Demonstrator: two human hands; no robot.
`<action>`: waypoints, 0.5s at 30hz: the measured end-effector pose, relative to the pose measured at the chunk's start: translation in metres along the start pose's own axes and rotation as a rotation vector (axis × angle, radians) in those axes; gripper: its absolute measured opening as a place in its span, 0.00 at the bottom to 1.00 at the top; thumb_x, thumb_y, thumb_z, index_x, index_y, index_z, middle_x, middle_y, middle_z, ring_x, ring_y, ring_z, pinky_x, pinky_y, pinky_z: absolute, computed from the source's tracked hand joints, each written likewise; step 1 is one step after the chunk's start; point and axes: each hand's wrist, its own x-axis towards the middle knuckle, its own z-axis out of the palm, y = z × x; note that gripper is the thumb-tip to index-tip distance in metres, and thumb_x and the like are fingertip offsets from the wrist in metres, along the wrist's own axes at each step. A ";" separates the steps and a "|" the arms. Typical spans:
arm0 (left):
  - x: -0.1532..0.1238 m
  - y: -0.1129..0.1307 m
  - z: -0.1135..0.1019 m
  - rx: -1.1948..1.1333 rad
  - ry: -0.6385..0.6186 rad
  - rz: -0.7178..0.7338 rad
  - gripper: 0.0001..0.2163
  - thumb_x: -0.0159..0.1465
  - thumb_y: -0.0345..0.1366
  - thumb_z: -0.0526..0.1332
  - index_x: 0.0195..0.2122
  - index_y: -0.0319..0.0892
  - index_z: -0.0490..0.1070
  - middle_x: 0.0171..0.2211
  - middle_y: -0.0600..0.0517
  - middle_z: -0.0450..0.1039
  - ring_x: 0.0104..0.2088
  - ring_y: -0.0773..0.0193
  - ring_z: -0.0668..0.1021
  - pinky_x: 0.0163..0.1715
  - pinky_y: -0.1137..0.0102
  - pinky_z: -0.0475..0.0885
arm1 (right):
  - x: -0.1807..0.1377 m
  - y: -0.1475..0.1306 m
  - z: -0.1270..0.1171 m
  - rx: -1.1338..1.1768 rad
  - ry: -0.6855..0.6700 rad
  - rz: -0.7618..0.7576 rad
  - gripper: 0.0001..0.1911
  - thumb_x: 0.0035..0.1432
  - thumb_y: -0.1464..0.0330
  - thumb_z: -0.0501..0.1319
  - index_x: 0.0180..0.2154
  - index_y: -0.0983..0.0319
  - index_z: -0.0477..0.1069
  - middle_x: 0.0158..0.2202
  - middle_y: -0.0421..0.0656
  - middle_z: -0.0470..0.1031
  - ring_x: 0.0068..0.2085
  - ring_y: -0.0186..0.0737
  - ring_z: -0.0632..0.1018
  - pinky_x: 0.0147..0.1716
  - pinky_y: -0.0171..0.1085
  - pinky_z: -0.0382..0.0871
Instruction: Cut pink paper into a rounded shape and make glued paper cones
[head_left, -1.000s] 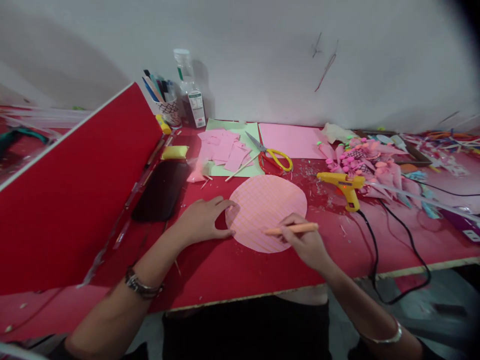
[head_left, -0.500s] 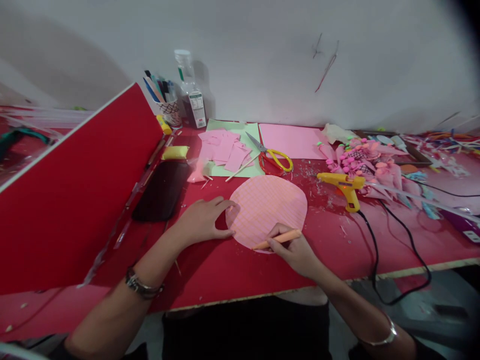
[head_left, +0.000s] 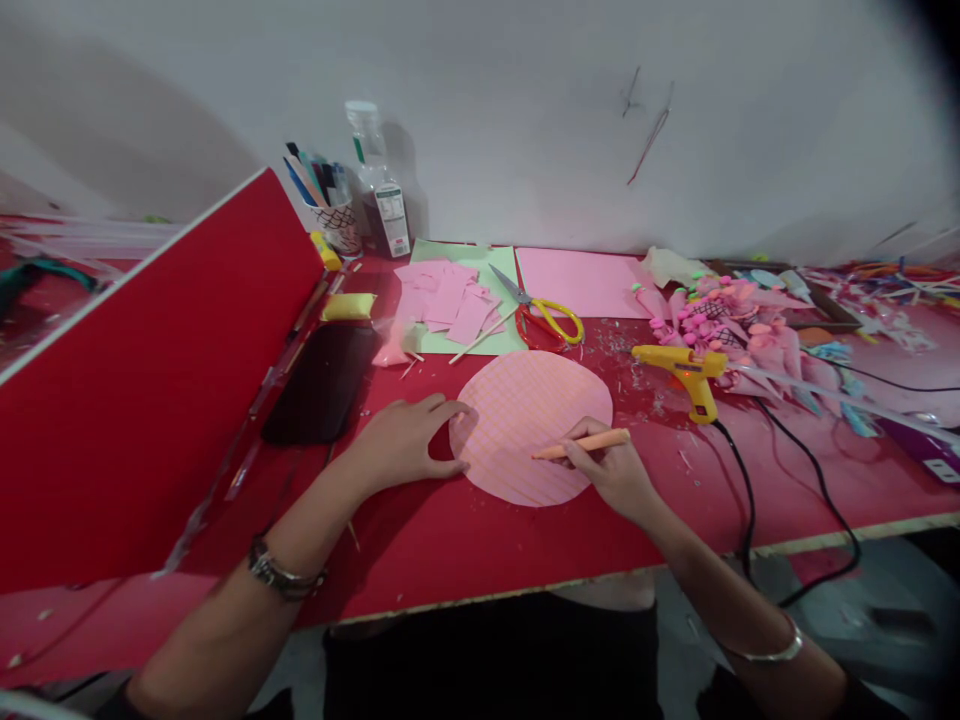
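Observation:
A round piece of pink paper (head_left: 517,410) lies flat on the red tabletop, crossed by a grid of orange lines. At its left edge rests my left hand (head_left: 405,440), thumb and fingers spread apart, fingertips touching the paper. My right hand (head_left: 615,470) is closed around an orange marker (head_left: 589,444), held slanted over the lower right part of the circle. The marker's tip points left, at or just above the paper; I cannot tell whether it touches. Behind the circle lie scissors (head_left: 559,318) with red and yellow handles.
A yellow glue gun (head_left: 690,375) with a black cord stands right, near pink paper cones (head_left: 720,315). Pink paper pieces (head_left: 446,290) lie on a green sheet (head_left: 499,260). A dark phone (head_left: 322,385) and a tilted red board (head_left: 165,380) are left; a bottle (head_left: 386,205) stands behind.
My right hand has moved the marker up and to the right, from the circle's lower edge to farther inside it. My left hand stays in place.

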 end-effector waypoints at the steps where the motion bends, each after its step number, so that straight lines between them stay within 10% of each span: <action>1: 0.000 0.000 0.000 -0.002 0.000 0.000 0.27 0.54 0.54 0.54 0.52 0.49 0.58 0.45 0.49 0.68 0.40 0.54 0.73 0.37 0.64 0.64 | 0.002 0.001 -0.002 -0.004 0.013 -0.008 0.09 0.55 0.64 0.55 0.26 0.61 0.65 0.23 0.40 0.71 0.27 0.36 0.74 0.26 0.33 0.66; 15: 0.000 0.000 0.000 -0.014 0.010 0.003 0.26 0.54 0.53 0.54 0.52 0.49 0.58 0.44 0.49 0.68 0.40 0.54 0.73 0.36 0.64 0.64 | 0.021 0.032 -0.039 -0.027 0.243 0.002 0.10 0.54 0.60 0.57 0.27 0.60 0.64 0.22 0.40 0.71 0.24 0.37 0.73 0.25 0.36 0.68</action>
